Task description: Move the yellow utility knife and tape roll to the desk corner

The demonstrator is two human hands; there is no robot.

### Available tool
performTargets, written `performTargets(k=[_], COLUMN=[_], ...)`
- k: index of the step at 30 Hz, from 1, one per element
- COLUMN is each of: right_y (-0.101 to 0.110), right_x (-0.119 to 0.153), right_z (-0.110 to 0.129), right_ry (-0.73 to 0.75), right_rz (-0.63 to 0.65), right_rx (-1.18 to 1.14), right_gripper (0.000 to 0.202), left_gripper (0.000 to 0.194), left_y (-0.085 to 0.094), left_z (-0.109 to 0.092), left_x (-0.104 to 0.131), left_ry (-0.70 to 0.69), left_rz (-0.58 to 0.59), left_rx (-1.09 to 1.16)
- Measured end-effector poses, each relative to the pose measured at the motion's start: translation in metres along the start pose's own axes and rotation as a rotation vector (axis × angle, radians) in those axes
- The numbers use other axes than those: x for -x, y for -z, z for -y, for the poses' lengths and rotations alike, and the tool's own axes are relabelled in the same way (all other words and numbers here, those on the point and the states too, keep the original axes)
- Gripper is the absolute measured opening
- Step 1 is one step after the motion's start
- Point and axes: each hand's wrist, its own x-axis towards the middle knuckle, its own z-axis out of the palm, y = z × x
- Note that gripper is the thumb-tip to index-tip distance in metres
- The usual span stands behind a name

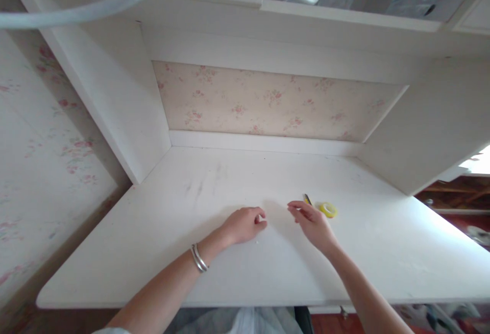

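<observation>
**Both hands down on the white tabletop, tape roll just past my right fingers**

My left hand rests on the tabletop with the fingers curled in, thumb against forefinger; its grip is together, and I cannot see anything pinched in it. A bangle sits on that wrist. My right hand hovers low, fingers loosely spread and slightly bent, its grip apart and empty.

The tape, a small yellow roll, lies flat just beyond my right fingertips, near them but not touching. Beside it, partly hidden behind my fingers, a cutter with a yellow and dark body lies on the same surface.

I judge the tape to be light and stiff, a hard ring that will slide easily on this smooth top. Best taken across the outer rim between thumb and forefinger, or hooked through the centre hole. The cutter looks slim and light; take it by the body, away from the blade end.
</observation>
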Motion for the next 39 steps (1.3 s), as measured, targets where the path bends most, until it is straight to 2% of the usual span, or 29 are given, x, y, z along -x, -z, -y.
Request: performTargets(k=[4, 7, 9, 14, 17, 19, 23, 27, 33, 39], right_y=[0.045, 0.069, 0.080, 0.091, 0.086, 0.081, 0.074, 0.074, 0.073, 0.073], right_x=[-0.005, -0.002, 0.001, 0.003, 0.002, 0.001, 0.000, -0.001, -0.005, -0.006], right_z=[-0.036, -0.048, -0.057, -0.098, -0.119, -0.124, -0.114, -0.106, -0.111, -0.110], right_ry=[-0.131, -0.146, -0.141, -0.068, -0.068, -0.085, -0.114, -0.104, -0.079, -0.083], right_rz=[-0.218, -0.357, -0.406, -0.383, -0.315, -0.283, -0.182, -0.141, -0.180, -0.206], right_rx=[0.122, 0.217, 0.298, 0.374, 0.420, 0.487, 0.646, 0.689, 0.691, 0.672], right_gripper=[0.040, 0.036, 0.033, 0.036, 0.044, 0.049, 0.053, 0.048, 0.048, 0.051], left_gripper=[0.035, 0.042, 0.043, 0.039, 0.035, 0.035, 0.031, 0.031, 0.036, 0.035], left_y=[-0.025, -0.046, -0.058, -0.080, -0.085, -0.083, -0.068, -0.041, 0.005, 0.060], left_z=[-0.042, -0.069, -0.083, -0.100, -0.103, -0.102, -0.092, -0.067, -0.013, 0.046], left_x=[-0.019, -0.037, -0.050, -0.077, -0.084, -0.085, -0.081, -0.071, -0.054, -0.039], left_ry=[-0.167, -0.288, -0.342, -0.338, -0.337, -0.343, -0.287, -0.196, -0.111, 0.052], left_rz=[0.051, 0.102, 0.106, 0.047, 0.042, 0.032, 0.046, 0.071, -0.065, -0.229], left_rx=[-0.129, -0.242, -0.295, -0.352, -0.382, -0.395, -0.402, -0.418, -0.401, -0.410])
